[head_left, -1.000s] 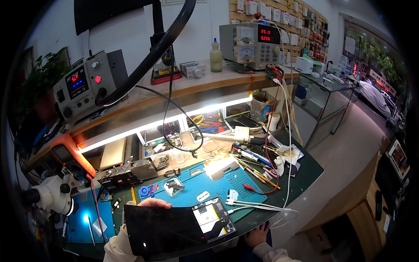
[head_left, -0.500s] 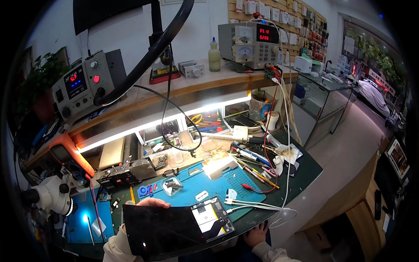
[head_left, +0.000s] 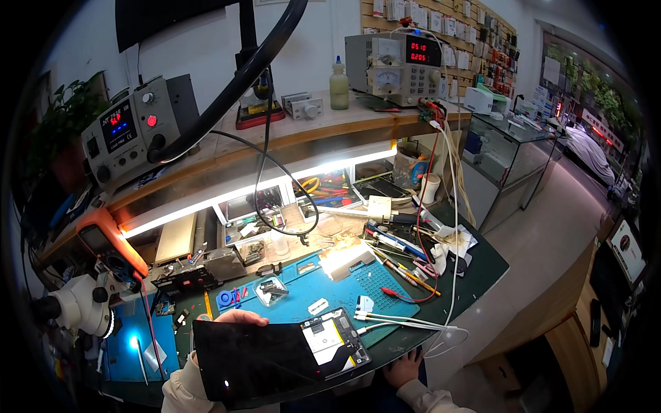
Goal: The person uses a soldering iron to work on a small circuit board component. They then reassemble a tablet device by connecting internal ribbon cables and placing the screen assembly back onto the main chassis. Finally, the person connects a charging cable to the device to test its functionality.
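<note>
A tablet's black screen panel (head_left: pixel 258 358) stands raised and tilted, and my left hand (head_left: pixel 241 317) grips it by its far edge. The thumb lies along that edge; the other fingers are hidden behind the panel. Beside it on the right is the opened tablet body (head_left: pixel 335 341), its pale battery and circuit parts bare. A white cable (head_left: pixel 363 331) runs to the body's right side. My right hand (head_left: pixel 401 369) rests low at the bench's front edge, apart from the tablet, fingers stretched out with nothing seen in them.
The body lies by a blue work mat (head_left: pixel 296 310) bearing a small clear box (head_left: pixel 270 291). Pens and tools (head_left: pixel 406 244) crowd its right. A microscope (head_left: pixel 76 306) and orange multimeter (head_left: pixel 113 244) stand left. A power supply (head_left: pixel 392 69) sits on the shelf; a black hose (head_left: pixel 241 76) hangs overhead.
Both hands and the tablet stay practically in place. The picture on the monitor at the far right has changed, and the power supply's lit reading differs slightly.
</note>
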